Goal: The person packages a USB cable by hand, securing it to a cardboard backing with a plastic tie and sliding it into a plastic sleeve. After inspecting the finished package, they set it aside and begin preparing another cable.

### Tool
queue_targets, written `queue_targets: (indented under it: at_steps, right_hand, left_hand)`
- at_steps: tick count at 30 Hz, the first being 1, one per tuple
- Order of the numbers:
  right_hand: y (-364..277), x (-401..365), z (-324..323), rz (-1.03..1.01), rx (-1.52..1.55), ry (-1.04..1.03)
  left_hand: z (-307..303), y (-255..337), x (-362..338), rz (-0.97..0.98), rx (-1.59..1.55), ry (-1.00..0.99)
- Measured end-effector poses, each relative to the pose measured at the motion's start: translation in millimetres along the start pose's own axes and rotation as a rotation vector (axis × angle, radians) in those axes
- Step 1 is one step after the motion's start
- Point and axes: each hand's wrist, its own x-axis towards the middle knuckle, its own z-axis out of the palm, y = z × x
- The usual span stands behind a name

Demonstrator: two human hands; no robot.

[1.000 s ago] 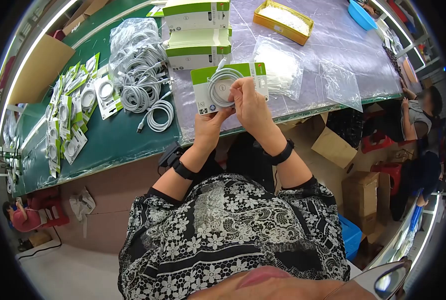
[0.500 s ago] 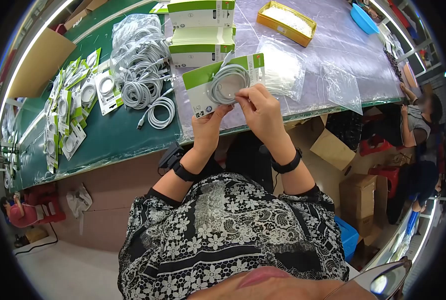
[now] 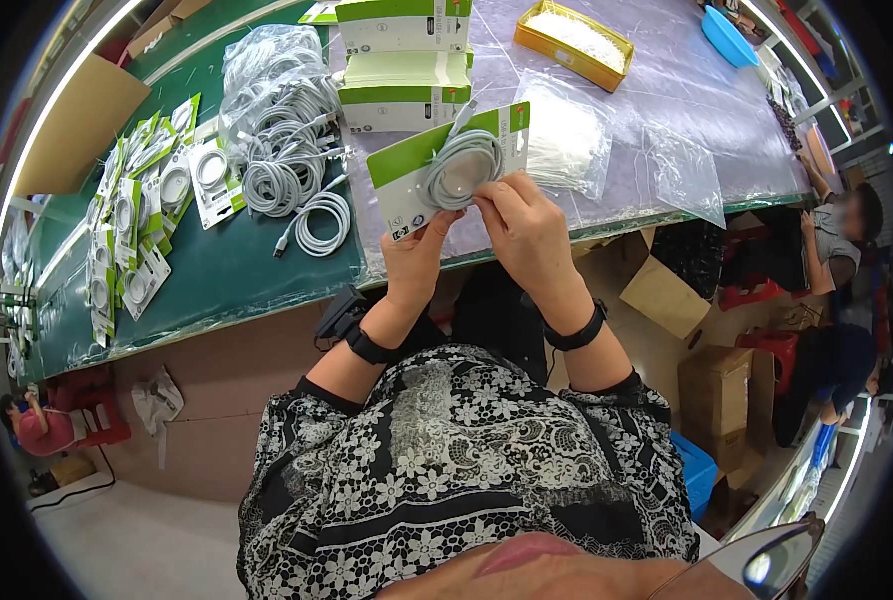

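A green and white packaging card (image 3: 396,190) is held up over the table's front edge, tilted, with a coiled grey-white cable (image 3: 458,172) lying against its face. My left hand (image 3: 416,250) grips the card from below, thumb in front by the coil and the other fingers hidden behind. At the coil's lower right, my right hand (image 3: 524,222) pinches with thumb and forefinger; whether cable or something smaller is in the pinch is too small to make out. Behind the card stand stacked green and white cards (image 3: 406,108). A loose coiled cable (image 3: 318,224) lies to the left.
Bundled cables (image 3: 281,150), partly in plastic bags, lie left of the card stacks. Farther left are several carded cables (image 3: 126,225). A bag of white ties (image 3: 566,140), a yellow bin (image 3: 574,50) and a blue basin (image 3: 729,40) sit to the right. Other people sit nearby.
The card and coil have shifted and turned slightly. My right hand has moved a little along the coil's lower right edge, its fingers still closed.
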Motion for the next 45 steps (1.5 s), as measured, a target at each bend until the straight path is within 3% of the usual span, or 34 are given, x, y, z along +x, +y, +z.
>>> queue_targets:
  at_steps: [6, 9, 14, 18, 21, 25, 30, 33, 34, 36, 37, 40, 41, 43, 45]
  right_hand:
    - [-4, -2, -2, 0.001, -0.012, -0.002]
    - [-11, -2, -9, 0.014, 0.095, 0.045]
    - [-15, -5, -7, 0.032, 0.154, 0.092]
    - [-11, -5, 3, 0.141, 0.141, 0.047]
    - [-4, -2, 14, 0.102, 0.209, -0.026]
    - [-6, 2, 16, -0.002, 0.111, -0.053]
    - [0, 5, 27, -0.014, 0.099, -0.009]
    - [1, 14, 13, 0.081, 0.216, -0.059]
    - [6, 15, 5, 0.078, 0.219, -0.057]
    - [22, 15, -15, 0.21, 0.138, 0.168]
    - [28, 16, -15, 0.211, 0.138, 0.176]
    - [65, 10, 0, 0.614, 0.544, -0.103]
    - [71, 3, 9, 0.615, 0.539, -0.093]
    - [70, -7, 34, 0.027, 0.134, -0.057]
    - [64, -10, 39, 0.104, 0.294, -0.101]
  left_hand:
    - [-7, 5, -2, 0.116, 0.273, -0.028]
    - [-7, 19, 2, 0.655, 0.762, -0.179]
    - [0, 28, -3, 0.77, 0.715, -0.215]
    - [-2, 20, -9, 0.654, 0.734, -0.157]
    - [-4, 11, -14, 0.032, 0.304, -0.015]
    - [-4, 2, -7, -0.052, -0.044, 0.093]
    - [-8, -6, -10, -0.038, 0.149, 0.033]
    - [-10, 1, 6, -0.138, -0.285, 0.139]
    - [-13, 3, 8, -0.134, -0.282, 0.139]
    - [-21, 8, 11, -0.163, -0.327, 0.126]
    - [-23, 10, 12, -0.181, -0.349, 0.113]
    - [-16, 25, 3, -0.282, -0.427, 0.057]
    - [-12, 29, 1, -0.331, -0.467, 0.037]
    - [-5, 32, -3, -0.344, -0.46, 0.021]
    - [-2, 34, -9, -0.372, -0.431, 0.006]
